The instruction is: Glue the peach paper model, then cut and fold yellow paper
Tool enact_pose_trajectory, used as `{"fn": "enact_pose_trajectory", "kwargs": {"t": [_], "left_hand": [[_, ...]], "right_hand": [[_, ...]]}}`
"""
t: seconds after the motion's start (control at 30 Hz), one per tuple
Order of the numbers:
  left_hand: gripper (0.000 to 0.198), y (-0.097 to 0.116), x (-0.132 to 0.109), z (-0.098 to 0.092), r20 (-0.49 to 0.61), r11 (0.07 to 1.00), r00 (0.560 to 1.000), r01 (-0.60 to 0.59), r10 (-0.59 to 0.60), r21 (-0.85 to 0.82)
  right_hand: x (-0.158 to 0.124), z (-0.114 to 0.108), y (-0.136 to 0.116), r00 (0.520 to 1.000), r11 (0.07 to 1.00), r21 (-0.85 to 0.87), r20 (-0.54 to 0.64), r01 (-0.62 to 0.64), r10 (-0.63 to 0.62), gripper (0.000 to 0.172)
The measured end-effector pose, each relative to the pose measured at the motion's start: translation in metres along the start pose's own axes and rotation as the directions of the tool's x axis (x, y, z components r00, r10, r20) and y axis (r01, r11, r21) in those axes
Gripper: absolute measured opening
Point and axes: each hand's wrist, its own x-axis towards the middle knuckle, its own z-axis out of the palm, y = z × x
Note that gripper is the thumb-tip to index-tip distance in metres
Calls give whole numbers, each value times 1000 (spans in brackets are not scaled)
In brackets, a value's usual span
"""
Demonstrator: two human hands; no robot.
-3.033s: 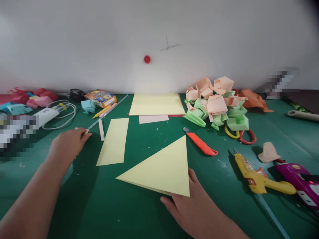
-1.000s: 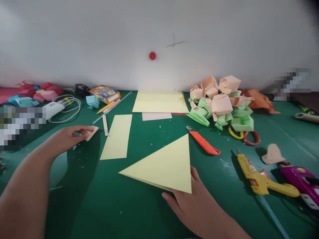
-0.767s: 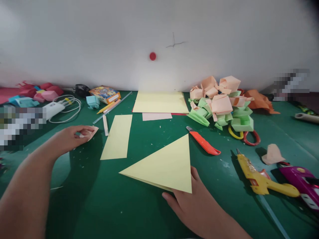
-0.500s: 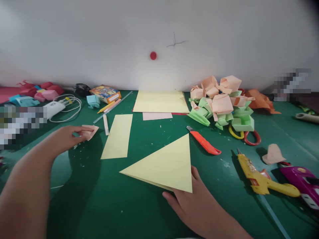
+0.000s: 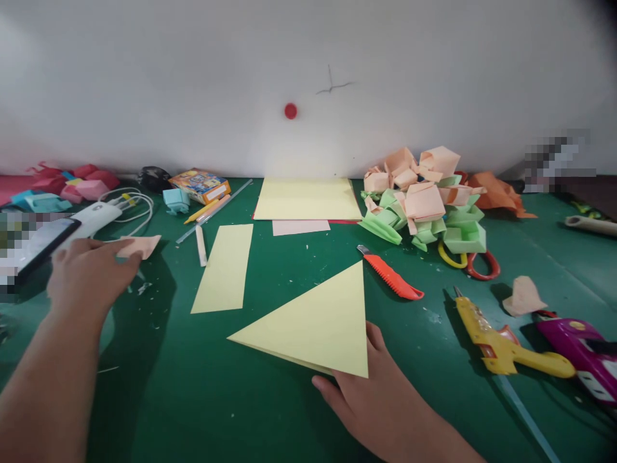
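Observation:
My right hand (image 5: 380, 399) rests on the green table, its fingers under the near corner of a yellow paper folded into a triangle (image 5: 318, 325), its thumb beside the edge. My left hand (image 5: 87, 276) hovers at the left, fingers closed on a small peach paper scrap (image 5: 139, 245). A yellow paper strip (image 5: 224, 267) lies between the hands. A white stick (image 5: 199, 244) lies beside the strip.
An orange box cutter (image 5: 390, 280), yellow glue gun (image 5: 501, 341), purple glue gun (image 5: 578, 347) and scissors (image 5: 465, 260) lie at the right. Folded peach and green paper pieces (image 5: 424, 206) are piled behind. A yellow sheet (image 5: 306, 198), small box (image 5: 200, 184) and charger cable (image 5: 123, 209) sit near the wall.
My left hand picked up the peach scrap near the white stick and has carried it leftward. My right hand and the yellow triangle have stayed in place.

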Motion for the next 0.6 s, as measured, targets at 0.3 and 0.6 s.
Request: {"fn": "enact_pose_trajectory", "kwargs": {"t": [0.3,0.6], "left_hand": [[47,127,-91,-21,-92,568,591,-800,801,-192],[80,143,-129,-14,282,528,449,-662,848,-532]], "right_hand": [[3,-5,-2,999,995,88,10,-40,39,48],[10,-3,-6,994,984,135,7,-113,113,25]]}}
